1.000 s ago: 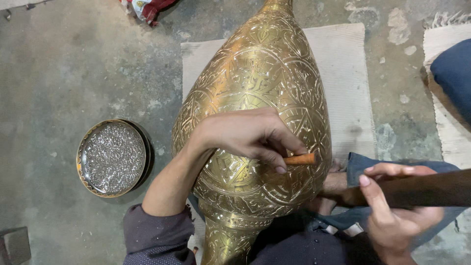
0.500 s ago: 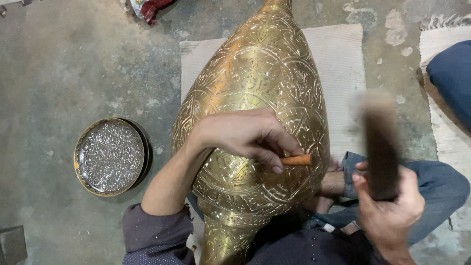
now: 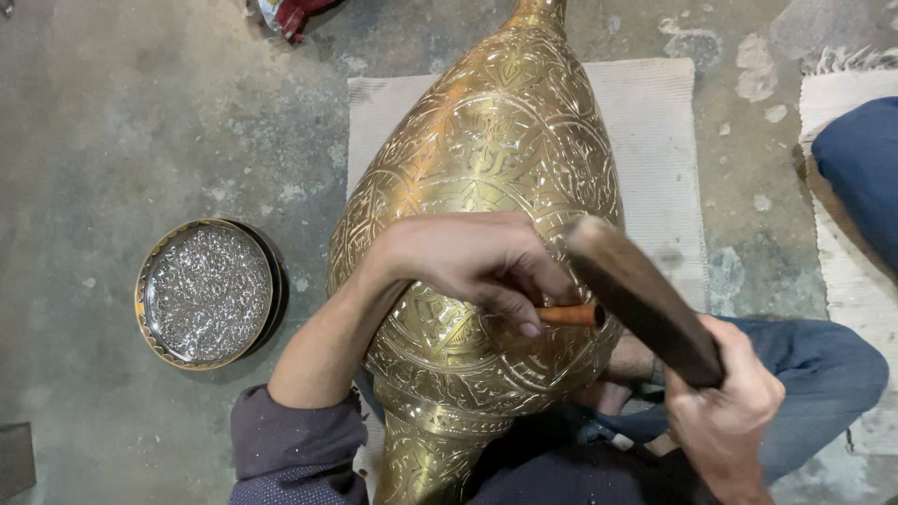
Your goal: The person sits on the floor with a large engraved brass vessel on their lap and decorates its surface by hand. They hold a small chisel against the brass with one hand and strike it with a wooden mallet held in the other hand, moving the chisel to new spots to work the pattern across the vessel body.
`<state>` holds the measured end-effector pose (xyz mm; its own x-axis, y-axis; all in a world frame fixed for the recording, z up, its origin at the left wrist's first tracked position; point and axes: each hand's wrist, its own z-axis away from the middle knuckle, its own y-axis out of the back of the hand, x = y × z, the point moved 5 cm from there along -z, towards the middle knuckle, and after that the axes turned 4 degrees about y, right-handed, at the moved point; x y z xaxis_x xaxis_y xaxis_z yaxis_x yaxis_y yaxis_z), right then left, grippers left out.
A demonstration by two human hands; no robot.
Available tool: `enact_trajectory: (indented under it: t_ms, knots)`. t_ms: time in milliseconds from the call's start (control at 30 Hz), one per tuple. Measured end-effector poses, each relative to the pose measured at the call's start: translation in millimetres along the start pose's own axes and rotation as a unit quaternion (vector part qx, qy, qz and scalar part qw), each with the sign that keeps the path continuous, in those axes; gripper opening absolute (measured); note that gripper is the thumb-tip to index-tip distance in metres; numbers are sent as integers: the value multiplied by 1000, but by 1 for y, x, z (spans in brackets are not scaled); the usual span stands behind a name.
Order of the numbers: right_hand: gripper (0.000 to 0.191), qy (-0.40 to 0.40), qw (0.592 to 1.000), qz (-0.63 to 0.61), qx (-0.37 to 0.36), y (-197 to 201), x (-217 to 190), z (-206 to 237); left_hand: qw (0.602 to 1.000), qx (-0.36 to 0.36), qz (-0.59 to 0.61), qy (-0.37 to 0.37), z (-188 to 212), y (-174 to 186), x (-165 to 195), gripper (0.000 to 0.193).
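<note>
Holding a thin orange chisel (image 3: 569,315) tight in our left hand (image 3: 468,257), we press it on the big shiny brass vase (image 3: 477,168), bumpy with carved patterns. Our right hand (image 3: 720,411) grips a dark wooden mallet (image 3: 641,299). A round sparkly tray (image 3: 208,292) sits well apart on the rough grey floor (image 3: 140,122).

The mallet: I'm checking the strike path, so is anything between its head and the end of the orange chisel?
Nothing visible. The mallet in the right hand meets the chisel end directly; the left hand's fingers grip farther along.
</note>
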<state>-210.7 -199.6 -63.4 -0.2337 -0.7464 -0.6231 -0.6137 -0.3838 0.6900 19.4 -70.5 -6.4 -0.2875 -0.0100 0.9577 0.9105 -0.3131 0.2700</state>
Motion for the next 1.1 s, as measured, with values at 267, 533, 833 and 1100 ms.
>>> enact_trajectory:
  t_ms: [267,533,833,1100]
  knots:
    - [30,-4,999,-37,19,2,-3,2,994,-29,-92,52,1,-1,2,26]
    - [30,-16,999,-28,-3,-3,7,9,998,-29,-33,42,2,-1,3,20]
    - [29,16,999,-32,14,2,16,17,999,-7,33,-10,9,-2,0,28]
    - [40,6,1000,4,14,14,30,17,986,136,16,-99,40,16,-7,16]
